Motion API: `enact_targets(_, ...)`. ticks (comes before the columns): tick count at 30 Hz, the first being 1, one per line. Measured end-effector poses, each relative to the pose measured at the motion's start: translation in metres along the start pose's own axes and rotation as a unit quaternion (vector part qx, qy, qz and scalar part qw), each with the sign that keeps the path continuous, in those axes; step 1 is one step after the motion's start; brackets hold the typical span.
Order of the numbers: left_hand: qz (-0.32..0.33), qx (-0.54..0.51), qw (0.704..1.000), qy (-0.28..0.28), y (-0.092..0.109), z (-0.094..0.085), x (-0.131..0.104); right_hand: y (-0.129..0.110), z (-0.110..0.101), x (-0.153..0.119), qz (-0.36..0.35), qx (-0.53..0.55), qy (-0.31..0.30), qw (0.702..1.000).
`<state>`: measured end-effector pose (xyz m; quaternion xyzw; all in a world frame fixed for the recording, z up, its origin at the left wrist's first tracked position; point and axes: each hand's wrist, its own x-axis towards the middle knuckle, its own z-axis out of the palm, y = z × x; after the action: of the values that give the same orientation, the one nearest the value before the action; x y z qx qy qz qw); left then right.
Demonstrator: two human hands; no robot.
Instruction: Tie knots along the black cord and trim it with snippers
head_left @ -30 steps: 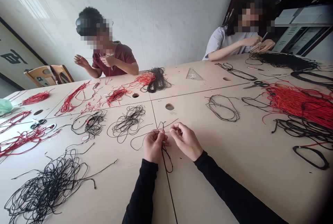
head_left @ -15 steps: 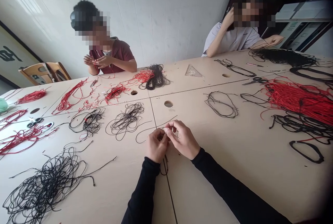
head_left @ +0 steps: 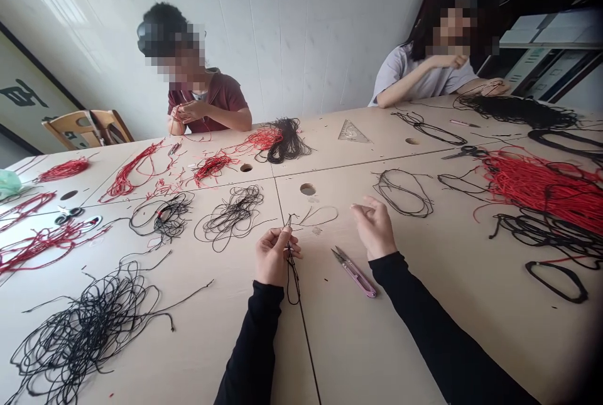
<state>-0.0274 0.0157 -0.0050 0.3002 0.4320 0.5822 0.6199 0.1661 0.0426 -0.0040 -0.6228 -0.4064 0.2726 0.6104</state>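
My left hand [head_left: 276, 254] is closed, thumb against fingers, on a thin black cord [head_left: 294, 289]. The cord's doubled loop hangs below the hand, and short ends stick up above the fingers. A finer loop of cord [head_left: 330, 209] curves out to the right of that hand, over the table. My right hand [head_left: 375, 229] is raised off to the right, apart from the cord. Its fingers are loosely bent and nothing shows in them. Between my forearms lies a pair of pink-handled thread snips [head_left: 355, 274], blades toward the far left.
Black cord bundles [head_left: 92, 329] lie at left, and a red cord pile [head_left: 541, 185] at right with scissors [head_left: 466, 151]. A clear set square [head_left: 353, 131] lies farther back. The table [head_left: 424, 342] has round holes. Two people sit across, one handling red cord.
My hands were together at the cord; the right has moved away to the right. The snips and more of the hanging black loop now show. The person at right has lowered a hand.
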Motion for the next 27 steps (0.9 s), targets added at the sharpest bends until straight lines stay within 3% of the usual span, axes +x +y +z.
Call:
enact_targets(2, 0.001, 0.008, 1.000, -0.002, 0.001, 0.002, -0.001, -0.005, 0.002, -0.006, -0.040, -0.023, 0.024, 0.999)
enact_targets(3, 0.001, 0.012, 1.000, -0.007, 0.001, 0.003, -0.002, -0.009, 0.004, -0.011, -0.067, -0.032, 0.002, 0.997)
enact_targets(7, 0.001, 0.021, 0.999, -0.048, 0.000, 0.003, -0.004, -0.019, 0.018, -0.032, -0.144, -0.060, -0.251, 0.955)
enact_targets(10, 0.010, 0.018, 0.998, -0.062, -0.002, 0.002, -0.003, -0.019, 0.025, -0.040, -0.132, -0.044, -0.361, 0.922)
enact_targets(18, 0.011, 0.009, 0.999, -0.040, -0.002, 0.002, -0.004, -0.019, 0.023, -0.036, -0.090, -0.003, -0.345, 0.934)
enact_targets(27, -0.001, 0.040, 0.999, -0.037, -0.005, 0.004, -0.003, -0.015, 0.027, -0.041, -0.079, -0.009, -0.386, 0.919)
